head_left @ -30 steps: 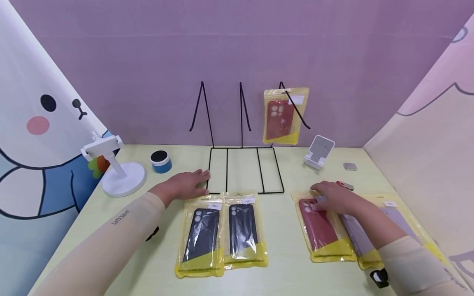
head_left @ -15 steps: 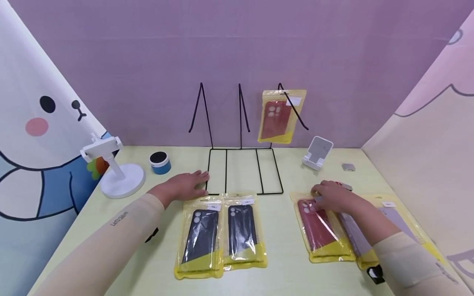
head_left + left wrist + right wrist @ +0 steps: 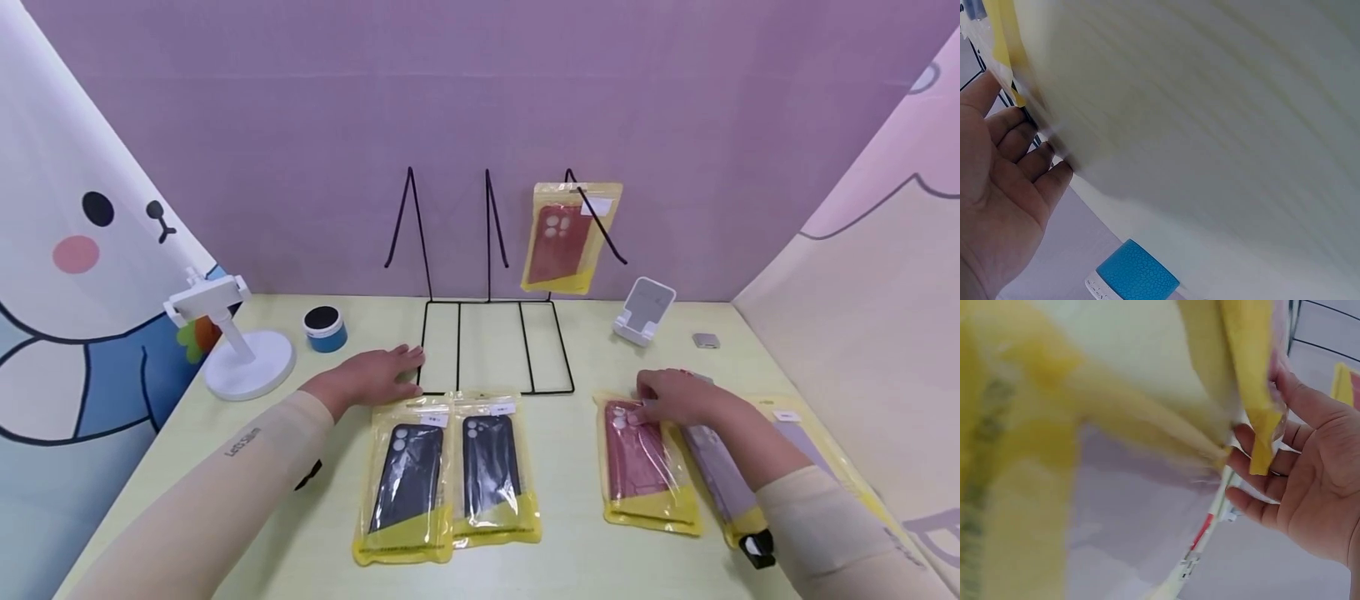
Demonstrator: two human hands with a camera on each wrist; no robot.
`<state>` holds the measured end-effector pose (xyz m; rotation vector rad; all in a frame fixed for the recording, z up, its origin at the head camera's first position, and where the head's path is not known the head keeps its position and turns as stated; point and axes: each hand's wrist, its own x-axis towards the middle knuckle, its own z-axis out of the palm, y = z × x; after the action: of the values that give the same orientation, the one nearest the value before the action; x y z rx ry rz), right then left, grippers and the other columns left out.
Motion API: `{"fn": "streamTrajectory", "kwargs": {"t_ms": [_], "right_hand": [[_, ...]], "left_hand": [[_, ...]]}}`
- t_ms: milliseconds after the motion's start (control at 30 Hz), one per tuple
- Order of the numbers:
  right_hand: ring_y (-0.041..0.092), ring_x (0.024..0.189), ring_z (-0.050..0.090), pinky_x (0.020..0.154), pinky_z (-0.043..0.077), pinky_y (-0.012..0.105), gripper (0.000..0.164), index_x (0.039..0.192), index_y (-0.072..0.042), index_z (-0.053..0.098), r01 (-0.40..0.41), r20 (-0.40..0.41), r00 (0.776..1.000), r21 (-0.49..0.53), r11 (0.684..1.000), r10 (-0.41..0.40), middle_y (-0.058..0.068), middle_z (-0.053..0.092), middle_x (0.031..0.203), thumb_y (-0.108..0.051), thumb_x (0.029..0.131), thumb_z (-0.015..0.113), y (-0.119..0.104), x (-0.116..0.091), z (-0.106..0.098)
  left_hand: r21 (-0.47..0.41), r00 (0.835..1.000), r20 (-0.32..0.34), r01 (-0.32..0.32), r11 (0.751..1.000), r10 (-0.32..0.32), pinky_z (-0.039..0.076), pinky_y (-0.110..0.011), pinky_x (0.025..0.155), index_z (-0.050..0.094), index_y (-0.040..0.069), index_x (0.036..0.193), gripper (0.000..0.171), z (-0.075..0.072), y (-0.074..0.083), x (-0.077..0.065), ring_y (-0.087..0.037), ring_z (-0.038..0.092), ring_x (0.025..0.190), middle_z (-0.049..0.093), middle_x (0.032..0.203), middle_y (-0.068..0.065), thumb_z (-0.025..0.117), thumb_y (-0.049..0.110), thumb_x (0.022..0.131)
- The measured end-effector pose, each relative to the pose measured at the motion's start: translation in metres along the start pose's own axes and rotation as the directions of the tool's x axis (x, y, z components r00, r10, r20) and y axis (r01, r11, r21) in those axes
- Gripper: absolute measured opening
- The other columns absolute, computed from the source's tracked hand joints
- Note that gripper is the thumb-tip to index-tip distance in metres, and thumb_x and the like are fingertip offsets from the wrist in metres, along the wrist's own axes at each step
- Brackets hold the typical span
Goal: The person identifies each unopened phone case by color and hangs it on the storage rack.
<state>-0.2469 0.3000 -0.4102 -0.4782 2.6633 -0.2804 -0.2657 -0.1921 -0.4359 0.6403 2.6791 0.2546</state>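
My right hand [image 3: 678, 396] pinches the upper right edge of a clear-and-yellow pouch holding a red phone case [image 3: 637, 462]. In the right wrist view, thumb and fingers lie on either side of the pouch's yellow edge [image 3: 1263, 434]. My left hand [image 3: 375, 377] rests with spread, relaxed fingers at the left front corner of a black wire display rack [image 3: 459, 350]. Just below it lie two pouched dark phone cases, a left one [image 3: 408, 475] and a right one [image 3: 491, 467]. Another pouched red phone case [image 3: 558, 243] hangs on the rack's right hook.
Pouched purple phone cases [image 3: 723, 479] lie under and beside my right forearm. Behind the rack's sides stand a white phone holder [image 3: 251, 367], a blue jar [image 3: 326, 333] and a small white phone stand [image 3: 645, 312]. A small grey piece [image 3: 706, 340] sits at far right.
My right hand has taken the red case's pouch by its edge and shifted slightly right; the pouch has turned straighter, its lower end swinging left. The left hand stays put. The hanging pouch has swung slightly.
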Motion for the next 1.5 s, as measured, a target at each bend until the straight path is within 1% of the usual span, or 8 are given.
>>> {"fn": "streamTrajectory", "kwargs": {"t_ms": [200,400,500,733,867,967,1200,1500], "right_hand": [[0.018,0.084,0.054,0.073,0.047,0.034,0.039,0.105,-0.014,0.058,0.025,-0.06,0.998,0.092,0.995,-0.02,0.002,0.061,0.092,-0.046,0.087,0.071,-0.006,-0.006,-0.015],[0.034,0.113,0.055,0.098,0.047,0.056,0.055,0.129,-0.004,0.055,0.065,-0.168,0.985,0.183,0.981,-0.034,0.018,0.06,0.124,-0.031,0.085,0.076,-0.014,-0.016,-0.028],[0.037,0.119,0.052,0.101,0.044,0.06,0.062,0.133,-0.002,0.054,0.082,-0.19,0.981,0.206,0.975,-0.042,0.021,0.055,0.131,-0.036,0.086,0.075,-0.019,-0.024,-0.036],[0.017,0.083,0.058,0.072,0.052,0.031,0.017,0.109,-0.013,0.064,0.212,-0.317,0.938,0.212,0.954,-0.138,0.002,0.064,0.092,-0.024,0.097,0.064,-0.031,-0.041,-0.052],[0.012,0.08,0.059,0.069,0.051,0.027,0.01,0.106,-0.017,0.064,0.241,-0.382,0.913,0.217,0.946,-0.145,0.0,0.065,0.092,-0.022,0.098,0.062,-0.043,-0.05,-0.061],[0.01,0.078,0.057,0.068,0.05,0.025,0.008,0.104,-0.018,0.066,0.298,-0.443,0.877,0.201,0.933,-0.185,-0.001,0.065,0.092,-0.019,0.097,0.062,-0.051,-0.056,-0.067],[0.004,0.076,0.056,0.065,0.048,0.018,0.018,0.1,-0.022,0.072,0.406,-0.589,0.739,0.0,0.914,-0.328,-0.01,0.066,0.09,-0.008,0.09,0.07,-0.064,-0.066,-0.08],[0.002,0.076,0.055,0.064,0.047,0.017,0.015,0.096,-0.022,0.07,0.41,-0.66,0.665,-0.07,0.909,-0.351,-0.011,0.065,0.087,-0.007,0.092,0.068,-0.078,-0.071,-0.099]], "left_hand": [[0.004,1.0,-0.003,0.0,1.0,0.0,0.029,-0.054,0.117,0.024,0.019,0.157,0.074,-0.002,0.001,0.0,-0.037,0.025,0.147,0.017,0.164,-0.01,0.052,0.053,0.097],[0.017,1.0,-0.006,-0.005,1.0,0.005,0.029,-0.053,0.117,0.026,0.018,0.157,0.073,-0.002,0.001,0.002,-0.037,0.026,0.147,0.018,0.164,-0.01,0.053,0.052,0.097],[0.015,1.0,0.001,-0.001,1.0,0.001,0.029,-0.053,0.117,0.026,0.019,0.157,0.073,-0.002,0.001,0.002,-0.037,0.026,0.147,0.018,0.164,-0.01,0.053,0.052,0.097],[0.003,1.0,0.006,0.011,1.0,-0.011,0.029,-0.054,0.117,0.025,0.019,0.157,0.074,-0.002,0.002,0.002,-0.038,0.025,0.147,0.017,0.164,-0.011,0.053,0.052,0.097],[-0.006,1.0,0.007,0.01,1.0,-0.01,0.028,-0.054,0.117,0.025,0.019,0.157,0.073,-0.002,0.002,0.001,-0.038,0.025,0.147,0.017,0.164,-0.011,0.053,0.051,0.097],[-0.014,1.0,0.01,0.013,1.0,-0.012,0.028,-0.054,0.117,0.025,0.019,0.157,0.073,-0.002,0.003,0.0,-0.038,0.025,0.147,0.016,0.164,-0.011,0.053,0.051,0.097],[-0.009,1.0,0.008,0.011,1.0,-0.011,0.028,-0.054,0.117,0.024,0.02,0.157,0.074,-0.002,0.002,0.001,-0.038,0.025,0.147,0.016,0.164,-0.01,0.053,0.052,0.097],[0.001,1.0,0.005,-0.002,1.0,0.002,0.028,-0.054,0.117,0.025,0.018,0.157,0.073,-0.002,0.001,0.001,-0.038,0.025,0.147,0.017,0.164,-0.01,0.052,0.052,0.097]]}}
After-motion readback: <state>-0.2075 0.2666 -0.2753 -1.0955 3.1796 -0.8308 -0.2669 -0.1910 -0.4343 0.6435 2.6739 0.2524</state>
